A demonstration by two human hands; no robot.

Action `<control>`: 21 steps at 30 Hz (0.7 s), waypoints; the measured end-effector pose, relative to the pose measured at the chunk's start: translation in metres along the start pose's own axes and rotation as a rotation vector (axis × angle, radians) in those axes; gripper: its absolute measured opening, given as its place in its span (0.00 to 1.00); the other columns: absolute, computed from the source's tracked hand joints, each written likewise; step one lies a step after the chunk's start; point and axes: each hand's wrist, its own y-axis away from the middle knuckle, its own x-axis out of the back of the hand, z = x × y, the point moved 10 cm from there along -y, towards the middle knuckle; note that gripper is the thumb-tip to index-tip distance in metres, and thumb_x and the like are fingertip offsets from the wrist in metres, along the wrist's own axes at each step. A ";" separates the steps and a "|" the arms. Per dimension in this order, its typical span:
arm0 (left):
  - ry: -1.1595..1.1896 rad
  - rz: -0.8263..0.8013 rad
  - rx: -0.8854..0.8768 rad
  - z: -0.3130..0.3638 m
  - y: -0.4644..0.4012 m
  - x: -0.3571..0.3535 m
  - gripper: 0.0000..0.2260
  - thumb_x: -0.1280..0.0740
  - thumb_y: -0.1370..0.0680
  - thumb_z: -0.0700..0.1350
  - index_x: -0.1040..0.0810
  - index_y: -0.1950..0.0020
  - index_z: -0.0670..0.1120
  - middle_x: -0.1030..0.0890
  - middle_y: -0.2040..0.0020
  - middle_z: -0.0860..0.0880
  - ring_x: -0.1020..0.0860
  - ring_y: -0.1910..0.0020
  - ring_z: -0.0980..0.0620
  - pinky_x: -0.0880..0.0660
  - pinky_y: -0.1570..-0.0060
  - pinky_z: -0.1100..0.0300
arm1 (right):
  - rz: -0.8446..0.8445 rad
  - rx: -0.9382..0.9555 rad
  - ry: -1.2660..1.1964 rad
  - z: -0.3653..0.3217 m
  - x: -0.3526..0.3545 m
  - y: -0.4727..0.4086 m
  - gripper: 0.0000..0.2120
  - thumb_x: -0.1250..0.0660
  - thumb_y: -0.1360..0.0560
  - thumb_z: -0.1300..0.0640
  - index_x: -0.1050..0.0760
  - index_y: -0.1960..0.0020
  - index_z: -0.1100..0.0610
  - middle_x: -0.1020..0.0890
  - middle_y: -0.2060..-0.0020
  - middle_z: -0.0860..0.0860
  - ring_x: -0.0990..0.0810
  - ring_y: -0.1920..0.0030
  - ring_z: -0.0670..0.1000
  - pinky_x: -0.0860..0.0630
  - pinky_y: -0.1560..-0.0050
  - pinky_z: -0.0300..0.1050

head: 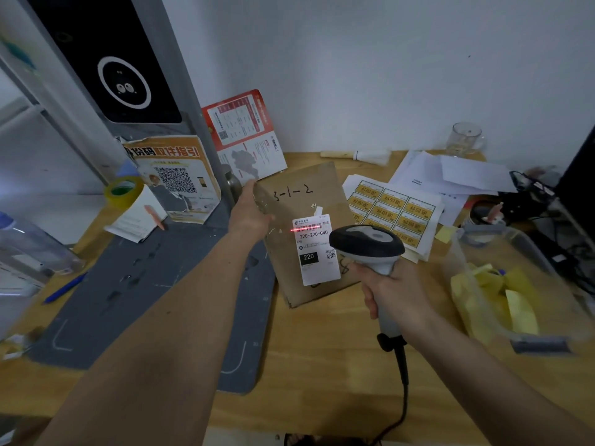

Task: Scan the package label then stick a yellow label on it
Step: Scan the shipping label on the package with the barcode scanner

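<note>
A brown cardboard package marked "3-1-2" lies on the wooden desk, with a white shipping label on its top. My left hand grips the package's left edge. My right hand holds the handle of a grey and black barcode scanner, whose head hovers over the package's right side. A red scan line falls across the label's barcode. A sheet of yellow labels lies just right of the package.
A grey cutting mat covers the desk's left part. A clear bin with yellow scraps sits at right, with cables behind it. Papers, a glass mug, a tape roll, a blue pen and leaflets stand around.
</note>
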 end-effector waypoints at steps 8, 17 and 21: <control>0.034 -0.014 0.007 -0.001 -0.003 -0.001 0.31 0.31 0.26 0.34 0.38 0.30 0.54 0.25 0.37 0.45 0.24 0.41 0.39 0.21 0.48 0.40 | 0.021 -0.012 -0.013 -0.004 0.002 -0.001 0.18 0.32 0.26 0.55 0.28 0.71 0.60 0.28 0.79 0.55 0.29 0.76 0.55 0.28 0.70 0.48; 0.000 0.011 0.018 -0.003 -0.007 0.002 0.33 0.30 0.27 0.34 0.40 0.28 0.53 0.24 0.38 0.44 0.23 0.42 0.40 0.21 0.48 0.42 | -0.008 0.006 0.017 -0.010 0.001 -0.003 0.16 0.32 0.26 0.56 0.26 0.69 0.64 0.28 0.79 0.56 0.29 0.78 0.54 0.28 0.72 0.45; -0.006 0.010 0.020 -0.004 -0.009 0.003 0.33 0.30 0.27 0.34 0.40 0.28 0.52 0.24 0.37 0.44 0.23 0.42 0.40 0.21 0.48 0.43 | -0.008 0.056 0.000 -0.017 0.003 -0.003 0.17 0.32 0.25 0.56 0.26 0.63 0.70 0.27 0.77 0.58 0.29 0.77 0.56 0.28 0.71 0.46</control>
